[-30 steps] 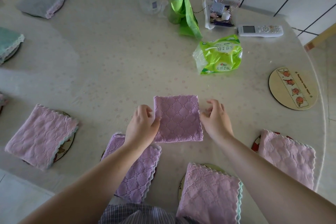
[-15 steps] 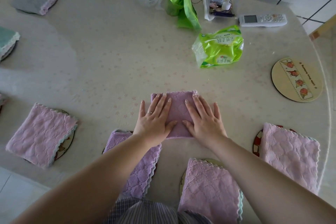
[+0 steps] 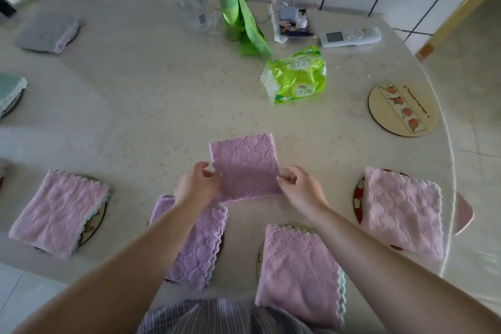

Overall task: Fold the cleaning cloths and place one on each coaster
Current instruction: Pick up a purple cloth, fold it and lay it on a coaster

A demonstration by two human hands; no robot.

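Note:
A folded purple cloth (image 3: 245, 165) lies in the middle of the table in front of me. My left hand (image 3: 196, 187) pinches its left edge and my right hand (image 3: 299, 190) pinches its right edge. A bare round coaster (image 3: 402, 108) lies at the right, with no cloth on it. Folded pink and purple cloths cover coasters at the left (image 3: 58, 211), near my left forearm (image 3: 196, 244), in front of me (image 3: 296, 271) and at the right (image 3: 401, 211).
At the back stand a clear bottle (image 3: 193, 12), a green bag roll (image 3: 234, 12), a small box of odds (image 3: 294, 20), a white remote (image 3: 349, 36) and a green tissue pack (image 3: 295, 74). A grey cloth (image 3: 47, 32) and a teal cloth (image 3: 9, 89) lie far left.
Half a second ago both palms pressed flat on the folded cloth. Now the hands have drawn back to its side edges and pinch them.

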